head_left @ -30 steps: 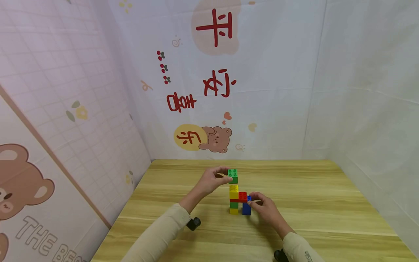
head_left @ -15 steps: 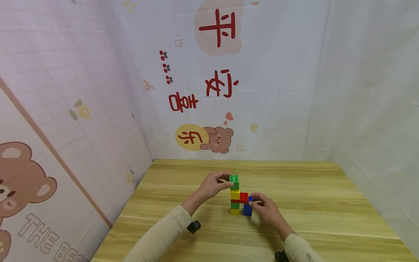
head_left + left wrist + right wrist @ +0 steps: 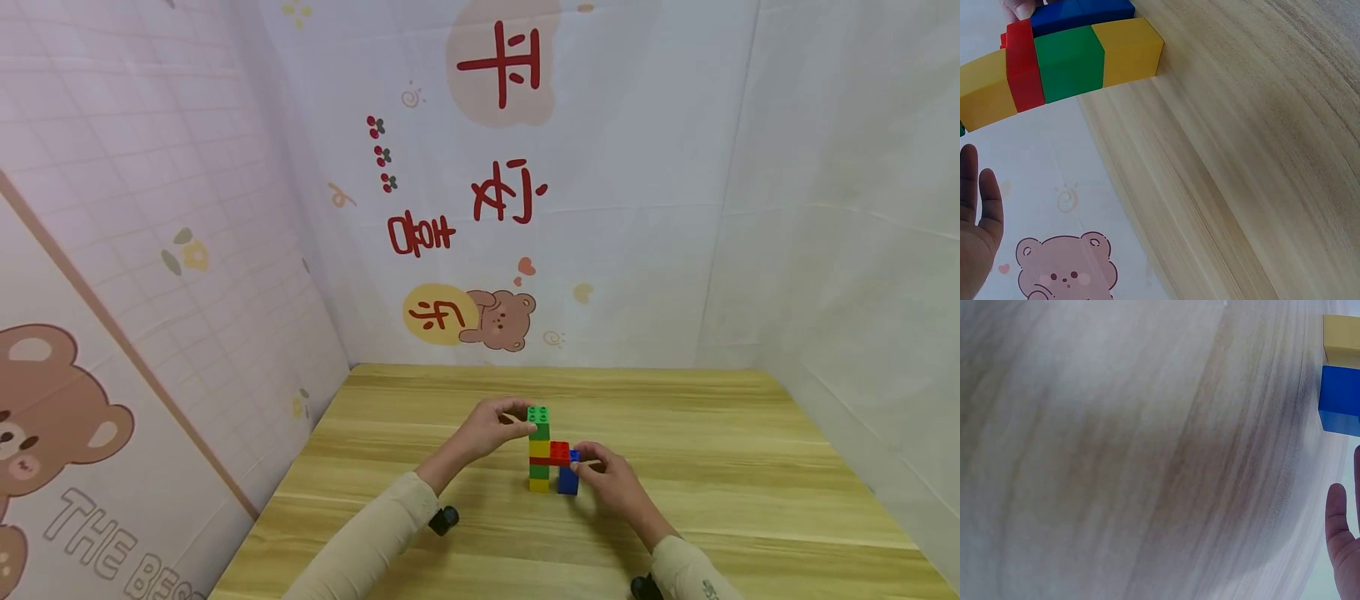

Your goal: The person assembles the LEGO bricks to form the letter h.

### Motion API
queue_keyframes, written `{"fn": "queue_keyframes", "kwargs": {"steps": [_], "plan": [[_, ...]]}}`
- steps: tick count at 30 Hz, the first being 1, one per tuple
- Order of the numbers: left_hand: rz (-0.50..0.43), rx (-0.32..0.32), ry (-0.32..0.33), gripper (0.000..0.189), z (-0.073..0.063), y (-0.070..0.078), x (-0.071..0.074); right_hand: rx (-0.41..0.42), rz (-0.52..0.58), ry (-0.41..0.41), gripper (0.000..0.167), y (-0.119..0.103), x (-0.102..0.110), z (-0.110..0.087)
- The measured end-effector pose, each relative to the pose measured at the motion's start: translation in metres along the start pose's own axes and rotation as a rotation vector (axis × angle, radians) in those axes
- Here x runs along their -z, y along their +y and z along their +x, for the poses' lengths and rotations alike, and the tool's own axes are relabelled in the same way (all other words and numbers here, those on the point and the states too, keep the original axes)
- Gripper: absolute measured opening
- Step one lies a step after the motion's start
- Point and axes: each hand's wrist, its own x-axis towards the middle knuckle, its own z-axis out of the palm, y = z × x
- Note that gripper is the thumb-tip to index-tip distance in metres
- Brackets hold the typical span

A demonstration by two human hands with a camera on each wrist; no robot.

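In the head view my left hand (image 3: 483, 427) pinches a green toy building block (image 3: 538, 425) between thumb and fingers. That block sits right on the upper yellow block (image 3: 539, 449) of a column. Below come a red block (image 3: 559, 452), a lower green block (image 3: 1071, 64) and a bottom yellow block (image 3: 1130, 53). The red one reaches sideways to a blue stack (image 3: 567, 480), whose top my right hand (image 3: 617, 485) pinches from the right. In the left wrist view the held green block is almost out of frame. The right wrist view catches the blue stack (image 3: 1340, 399) at its edge.
All the blocks stand on a wood-grain table (image 3: 675, 417). White cloth walls (image 3: 637, 250) printed with bears and red characters enclose its back and sides. Black wrist devices (image 3: 444, 521) hang under both sleeves.
My left hand has lowered the green block from a gap above the column down onto the upper yellow block. My right hand has kept its hold on the blue stack.
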Motion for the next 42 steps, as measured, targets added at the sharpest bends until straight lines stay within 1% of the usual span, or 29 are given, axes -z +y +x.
{"fn": "queue_keyframes", "kwargs": {"steps": [6,11,17,20,23,25,27,30,34,42], "plan": [[-0.019,0.006,0.009,0.025,-0.001,0.000,-0.001,0.004,0.002,-0.001,0.025,0.000,-0.001,-0.001],[-0.006,0.009,0.009,0.024,-0.001,0.001,0.000,0.002,0.005,-0.003,0.026,-0.002,-0.001,-0.001],[0.033,-0.026,0.010,0.022,0.000,0.001,-0.001,0.014,0.004,-0.005,0.028,-0.004,0.000,-0.003],[0.029,-0.038,0.018,0.023,-0.001,-0.001,-0.002,0.012,0.004,-0.004,0.027,-0.005,0.000,-0.002],[0.032,-0.045,0.040,0.025,-0.004,-0.002,-0.004,0.012,0.002,-0.004,0.027,-0.006,0.000,-0.001],[0.053,-0.052,0.057,0.025,-0.004,-0.003,-0.005,0.016,-0.003,-0.005,0.027,-0.006,0.001,0.000],[0.079,-0.063,0.070,0.025,-0.003,-0.002,-0.006,0.018,-0.011,-0.003,0.028,-0.006,0.002,0.000],[0.095,-0.073,0.073,0.024,-0.001,-0.002,-0.008,0.015,-0.018,0.001,0.028,-0.006,0.003,0.001],[0.075,-0.072,0.070,0.024,0.000,-0.004,-0.010,0.010,-0.014,0.002,0.027,-0.005,0.002,0.000],[0.039,-0.060,0.077,0.026,-0.005,-0.012,-0.011,0.013,0.002,0.005,0.028,-0.002,-0.002,-0.004]]}}
